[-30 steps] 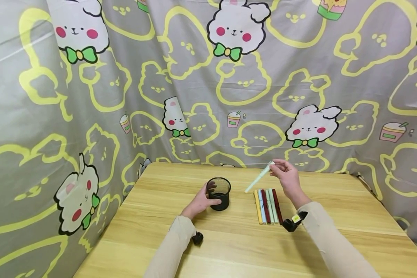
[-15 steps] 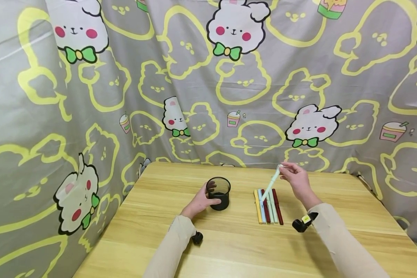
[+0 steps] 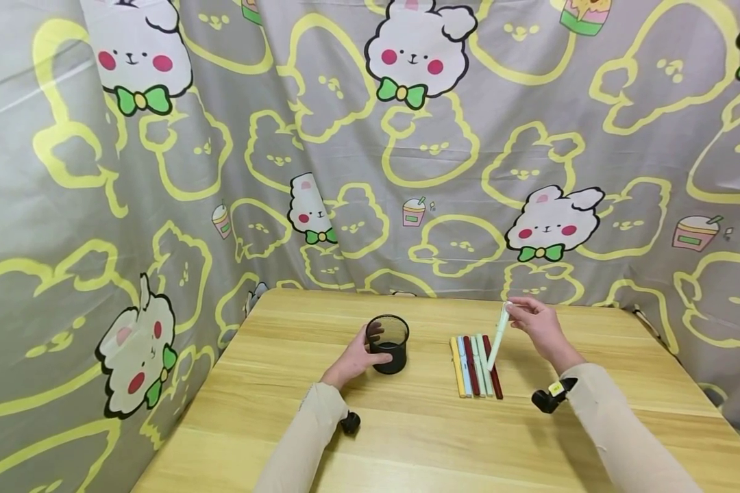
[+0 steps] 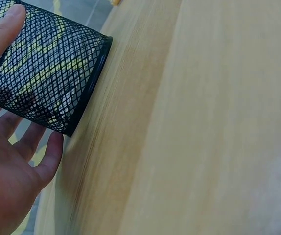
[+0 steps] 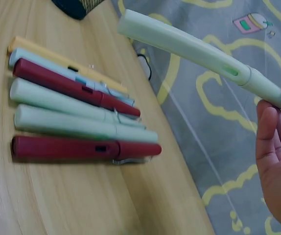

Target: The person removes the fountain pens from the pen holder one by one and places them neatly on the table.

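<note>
My right hand [image 3: 539, 329] pinches a pale green pen [image 5: 194, 51] by its cap end, above the table. The pen slants, its lower end over the right side of a row of pens. Lying side by side in that row are a yellow pen [image 5: 67, 61], a light blue pen [image 5: 47, 66], two dark red pens, one of them the outermost red pen [image 5: 67, 148], and two pale green pens, such as this green pen [image 5: 72, 122]. My left hand [image 3: 353, 359] holds a black mesh pen holder [image 4: 47, 63] round its side, thumb and fingers on opposite sides. The holder stands upright.
The wooden table [image 3: 407, 438] reaches back to a grey curtain [image 3: 358, 137] with cartoon prints, which also hangs along the left side. A black wrist camera [image 3: 545, 400] sits on the right sleeve and another wrist camera [image 3: 350, 422] on the left.
My right hand has moved right and slightly nearer with the pale green pen, whose lower end has swung from left of the row across to its right side. The left hand and holder stayed put.
</note>
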Tool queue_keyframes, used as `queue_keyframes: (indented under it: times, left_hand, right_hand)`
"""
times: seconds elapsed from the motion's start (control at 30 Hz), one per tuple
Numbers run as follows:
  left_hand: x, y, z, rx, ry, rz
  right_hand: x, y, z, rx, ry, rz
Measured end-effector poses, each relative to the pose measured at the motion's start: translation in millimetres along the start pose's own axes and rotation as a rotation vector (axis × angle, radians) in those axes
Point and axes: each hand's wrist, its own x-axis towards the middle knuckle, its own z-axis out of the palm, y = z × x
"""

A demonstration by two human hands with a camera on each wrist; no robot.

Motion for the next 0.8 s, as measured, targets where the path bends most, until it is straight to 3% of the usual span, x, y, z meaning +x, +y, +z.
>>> queue_keyframes:
  times: [0.37,0.8]
  left_hand:
    - [-0.5,-2.1,-0.4,-0.001,-0.006,0.005]
    - [0.3,-2.0,-0.4,0.000,-0.008,-0.003]
  right_hand:
    - [-2,15,-23,-0.287,-0.068,0.143]
    - [3,40,-36,-0.349,-0.058,0.183]
